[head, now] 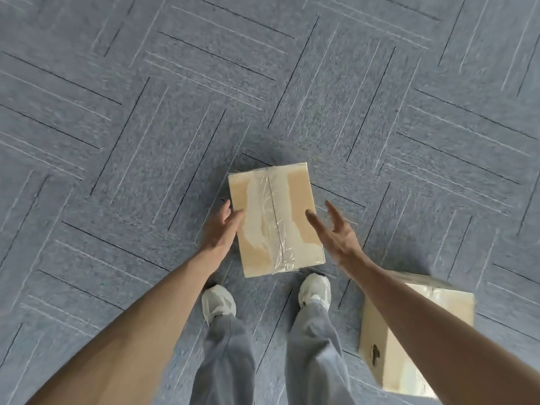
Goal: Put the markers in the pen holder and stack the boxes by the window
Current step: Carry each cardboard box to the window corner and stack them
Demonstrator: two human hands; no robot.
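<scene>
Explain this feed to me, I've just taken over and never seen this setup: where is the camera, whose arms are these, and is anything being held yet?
There is no machine here. A person works with two bare hands, and the single picture comes from a camera worn on their head, looking down. On the grey-blue carpet lies a taped cardboard box, just ahead of their white shoes. The left hand rests against the box's left edge. The right hand is spread open by its right edge, seemingly not touching. As far as I can tell, nothing is gripped or lifted. A second cardboard box stands lower right, partly hidden by the right forearm.
</scene>
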